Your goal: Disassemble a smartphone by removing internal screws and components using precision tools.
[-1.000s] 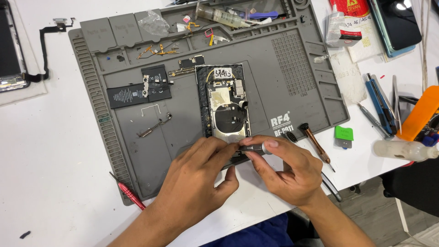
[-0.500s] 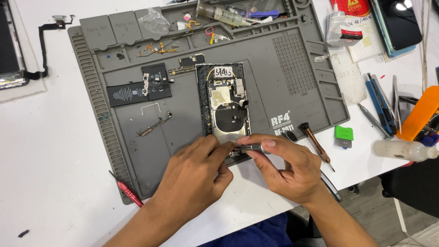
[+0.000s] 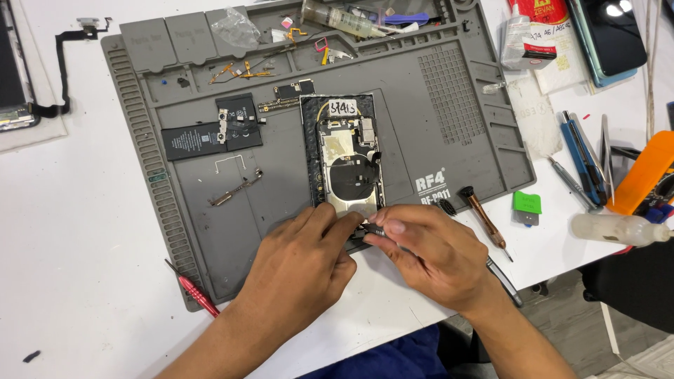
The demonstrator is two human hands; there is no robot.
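An opened phone housing (image 3: 347, 158) lies on a grey repair mat (image 3: 449, 140), its inner parts and round coil exposed. My left hand (image 3: 302, 263) rests at the housing's near end, fingertips pressing on its lower edge. My right hand (image 3: 428, 256) is beside it, thumb and fingers pinched on a small dark part (image 3: 375, 230) at that same end. What lies under the fingers is hidden.
A black battery (image 3: 203, 137), flex cables and small parts lie on the mat's left. A red screwdriver (image 3: 193, 291) sits at the mat's near-left corner. Brown-handled screwdriver (image 3: 483, 217), green pick (image 3: 526, 203), tweezers, orange tool and bottles lie right. A screen assembly (image 3: 14, 77) lies far left.
Both hands stay at the phone's near end; the fingers have shifted slightly, with the right hand's pinch moving a little toward the housing.
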